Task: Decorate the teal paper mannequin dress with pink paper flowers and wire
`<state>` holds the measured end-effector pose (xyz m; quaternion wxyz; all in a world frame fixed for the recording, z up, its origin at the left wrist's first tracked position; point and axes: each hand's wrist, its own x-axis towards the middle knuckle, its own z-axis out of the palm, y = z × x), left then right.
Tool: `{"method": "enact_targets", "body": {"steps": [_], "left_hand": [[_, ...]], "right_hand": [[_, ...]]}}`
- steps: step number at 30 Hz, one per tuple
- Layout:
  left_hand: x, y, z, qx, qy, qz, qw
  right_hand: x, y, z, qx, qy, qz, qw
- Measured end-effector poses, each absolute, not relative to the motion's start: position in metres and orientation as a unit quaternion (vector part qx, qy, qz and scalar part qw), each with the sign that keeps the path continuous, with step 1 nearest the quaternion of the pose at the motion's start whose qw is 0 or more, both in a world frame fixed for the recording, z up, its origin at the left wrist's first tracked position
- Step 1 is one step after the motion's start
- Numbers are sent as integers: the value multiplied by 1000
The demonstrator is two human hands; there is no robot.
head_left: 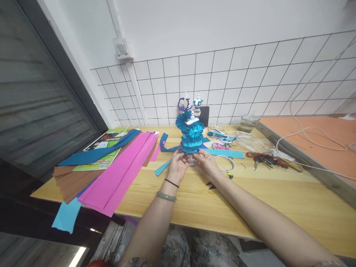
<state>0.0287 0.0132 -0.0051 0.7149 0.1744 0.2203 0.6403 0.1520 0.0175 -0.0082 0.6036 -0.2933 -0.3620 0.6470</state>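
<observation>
A small white-topped figurine (191,136) dressed in blue ruffled crepe paper, with a pleated fan at its upper left, stands upright between my hands. My left hand (178,164) has its fingers curled at the lower left edge of the ruffles. From the other side, my right hand (206,163) pinches the lower right edge of the paper. The white base shows between my fingertips. Behind it are two similar white figurines, one with purple paper (184,105) and one with blue and brown trim (197,104).
Pink crepe strips (122,167), brown paper (75,181) and a magazine (111,139) lie on the left. On the right are a tape roll (224,163), black scissors (211,185), blue-handled scissors (219,135), a glass bowl (248,123) and tools with cords (264,159).
</observation>
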Motion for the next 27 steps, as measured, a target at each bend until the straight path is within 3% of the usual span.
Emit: {"method": "enact_targets", "body": {"steps": [27], "left_hand": [[23,18,-9,148,230,646,713]], "right_hand": [[154,16,-8,-334,-334,639,608]]}}
